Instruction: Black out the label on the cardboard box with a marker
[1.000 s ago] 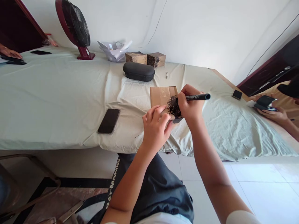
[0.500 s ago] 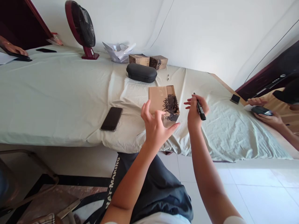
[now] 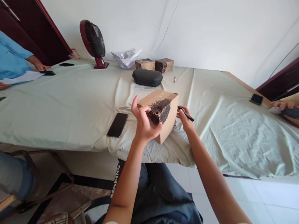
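Note:
A brown cardboard box (image 3: pixel 171 113) with dense black scribbles over one corner is tilted above the cloth-covered table. My left hand (image 3: pixel 146 123) grips its left side, thumb and fingers spread around the scribbled corner. At the box's right side, my right hand (image 3: pixel 185 119) holds a black marker (image 3: pixel 186 114) that slants across the fingers. Its fingertips are close to the box; whether they touch it cannot be made out. A dark phone (image 3: pixel 117 125) lies on the cloth to the left of the box.
Behind the box are a black case (image 3: pixel 147 77), two scribbled boxes (image 3: pixel 164 64), a plastic bag with papers (image 3: pixel 126 59) and a red fan (image 3: pixel 93 40). Another phone (image 3: pixel 256 99) lies right. People's hands show at both sides of the table (image 3: pixel 70 102).
The box has been turned and tilted up, showing its scribbled corner between my left fingers. My right hand, with the marker, has come closer to the box. The view has shifted left.

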`<state>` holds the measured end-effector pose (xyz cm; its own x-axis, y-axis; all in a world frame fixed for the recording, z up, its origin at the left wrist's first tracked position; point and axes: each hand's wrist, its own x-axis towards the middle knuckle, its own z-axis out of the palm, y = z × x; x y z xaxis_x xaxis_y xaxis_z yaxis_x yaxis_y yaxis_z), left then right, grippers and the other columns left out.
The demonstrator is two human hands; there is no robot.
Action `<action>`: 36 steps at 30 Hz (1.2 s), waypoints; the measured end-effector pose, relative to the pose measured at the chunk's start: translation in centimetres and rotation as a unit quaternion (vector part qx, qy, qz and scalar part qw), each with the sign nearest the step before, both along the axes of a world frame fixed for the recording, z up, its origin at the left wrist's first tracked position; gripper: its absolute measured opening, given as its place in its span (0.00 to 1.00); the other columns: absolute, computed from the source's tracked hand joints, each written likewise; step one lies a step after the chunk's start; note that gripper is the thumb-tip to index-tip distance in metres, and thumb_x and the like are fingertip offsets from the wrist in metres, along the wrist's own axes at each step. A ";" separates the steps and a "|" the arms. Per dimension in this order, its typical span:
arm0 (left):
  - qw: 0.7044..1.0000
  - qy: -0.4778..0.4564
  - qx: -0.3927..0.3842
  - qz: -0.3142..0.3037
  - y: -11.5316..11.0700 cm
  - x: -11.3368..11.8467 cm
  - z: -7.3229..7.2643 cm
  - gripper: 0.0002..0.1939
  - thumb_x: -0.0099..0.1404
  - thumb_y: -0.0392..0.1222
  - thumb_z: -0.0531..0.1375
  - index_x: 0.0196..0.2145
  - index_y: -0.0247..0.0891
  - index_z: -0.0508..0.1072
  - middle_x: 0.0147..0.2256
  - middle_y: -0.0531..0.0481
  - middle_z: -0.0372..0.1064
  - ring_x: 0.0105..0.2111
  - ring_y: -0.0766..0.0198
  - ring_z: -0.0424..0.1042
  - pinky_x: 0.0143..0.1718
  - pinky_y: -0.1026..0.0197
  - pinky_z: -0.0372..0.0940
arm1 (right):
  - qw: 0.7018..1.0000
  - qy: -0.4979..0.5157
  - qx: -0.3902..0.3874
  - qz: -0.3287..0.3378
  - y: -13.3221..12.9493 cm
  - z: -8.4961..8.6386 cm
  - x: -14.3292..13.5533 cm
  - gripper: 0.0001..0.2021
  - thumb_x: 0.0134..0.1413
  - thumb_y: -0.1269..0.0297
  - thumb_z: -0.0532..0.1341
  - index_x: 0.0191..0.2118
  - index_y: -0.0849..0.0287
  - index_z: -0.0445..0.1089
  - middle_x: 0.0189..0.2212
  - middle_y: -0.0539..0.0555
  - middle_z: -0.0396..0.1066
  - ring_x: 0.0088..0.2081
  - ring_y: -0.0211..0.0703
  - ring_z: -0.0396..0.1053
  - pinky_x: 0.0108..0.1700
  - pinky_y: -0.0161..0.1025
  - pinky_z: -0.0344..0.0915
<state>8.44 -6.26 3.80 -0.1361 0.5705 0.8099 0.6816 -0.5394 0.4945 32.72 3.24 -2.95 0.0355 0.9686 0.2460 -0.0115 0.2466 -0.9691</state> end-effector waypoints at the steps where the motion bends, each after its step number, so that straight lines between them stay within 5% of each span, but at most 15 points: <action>1: 1.000 0.021 0.003 -0.005 0.6 -1.2 0.2 0.34 0.55 0.48 0.70 0.52 0.47 0.55 0.75 0.31 0.39 0.75 0.40 0.49 0.69 0.34 0.61 | 1.000 0.026 -0.006 0.002 0.4 -0.4 0.0 0.23 0.60 0.42 0.68 0.54 0.49 0.69 0.49 0.55 0.84 0.42 0.46 0.83 0.50 0.47 0.77; 8: 0.998 0.042 -0.027 -0.026 3.0 -6.7 -0.6 0.27 0.69 0.69 0.52 0.52 0.46 0.63 0.77 0.37 0.44 0.78 0.43 0.49 0.76 0.36 0.55 | 1.000 0.007 0.017 -0.023 1.2 -1.9 -0.2 0.20 0.62 0.48 0.67 0.55 0.49 0.69 0.52 0.57 0.84 0.38 0.45 0.83 0.43 0.44 0.75; 13: 1.000 -0.023 -0.005 -0.009 1.7 -6.9 -1.7 0.19 0.60 0.53 0.57 0.48 0.47 0.66 0.77 0.46 0.49 0.79 0.41 0.46 0.77 0.34 0.55 | 0.998 0.060 -0.020 0.019 1.0 -1.4 0.3 0.21 0.58 0.49 0.65 0.55 0.47 0.74 0.61 0.57 0.79 0.41 0.49 0.84 0.40 0.45 0.77; 17: 0.999 -0.021 -0.018 0.017 -0.6 -6.3 -1.5 0.17 0.54 0.43 0.55 0.43 0.46 0.69 0.77 0.54 0.49 0.80 0.46 0.44 0.77 0.36 0.56 | 0.994 0.092 -0.058 0.022 0.8 -0.8 0.7 0.13 0.54 0.56 0.64 0.45 0.51 0.75 0.61 0.56 0.78 0.36 0.43 0.81 0.35 0.42 0.77; 22: 0.999 0.001 -0.013 -0.032 -2.2 -6.7 -1.6 0.15 0.61 0.42 0.56 0.45 0.47 0.75 0.76 0.52 0.50 0.76 0.43 0.51 0.75 0.37 0.56 | 0.999 0.030 -0.013 -0.012 0.1 -0.8 0.4 0.17 0.50 0.60 0.67 0.40 0.49 0.57 0.46 0.49 0.81 0.24 0.35 0.72 0.23 0.35 0.64; 26: 0.999 0.020 0.022 -0.021 -2.8 -7.8 -0.9 0.18 0.67 0.50 0.58 0.51 0.45 0.76 0.74 0.43 0.51 0.72 0.37 0.55 0.72 0.34 0.56 | 0.995 -0.078 0.023 -0.062 -1.3 -1.6 1.0 0.15 0.56 0.58 0.65 0.45 0.49 0.60 0.45 0.52 0.82 0.23 0.35 0.67 0.25 0.36 0.63; 28: 0.997 0.015 0.067 -0.017 -3.2 -7.9 -0.1 0.18 0.68 0.53 0.59 0.52 0.44 0.76 0.69 0.40 0.59 0.68 0.38 0.60 0.68 0.36 0.59 | 0.979 -0.180 0.034 -0.095 -2.5 -2.0 1.6 0.12 0.59 0.58 0.63 0.47 0.51 0.66 0.45 0.56 0.83 0.27 0.40 0.70 0.31 0.41 0.68; 31: 0.986 -0.029 0.161 -0.035 -4.8 -6.7 0.3 0.09 0.69 0.47 0.60 0.44 0.44 0.75 0.47 0.43 0.71 0.49 0.49 0.71 0.53 0.45 0.67 | 0.918 -0.363 0.039 -0.156 -5.1 -2.4 2.3 0.12 0.61 0.63 0.61 0.49 0.54 0.74 0.46 0.60 0.83 0.38 0.53 0.77 0.42 0.49 0.71; 34: 0.974 -0.065 0.181 -0.123 -8.2 -3.4 -1.6 0.03 0.70 0.37 0.57 0.37 0.43 0.70 0.32 0.51 0.66 0.33 0.60 0.67 0.39 0.55 0.63 | 0.866 -0.461 0.029 -0.190 -7.3 -2.8 2.3 0.17 0.61 0.68 0.57 0.52 0.56 0.77 0.47 0.63 0.82 0.47 0.61 0.77 0.46 0.52 0.71; 36: 0.969 -0.012 0.082 -0.233 -11.3 -0.5 -4.3 0.06 0.70 0.34 0.55 0.36 0.42 0.69 0.32 0.51 0.69 0.33 0.60 0.69 0.38 0.56 0.63 | 0.849 -0.485 0.032 -0.206 -8.0 -3.3 2.1 0.18 0.62 0.69 0.55 0.52 0.59 0.78 0.49 0.66 0.80 0.50 0.63 0.76 0.49 0.53 0.70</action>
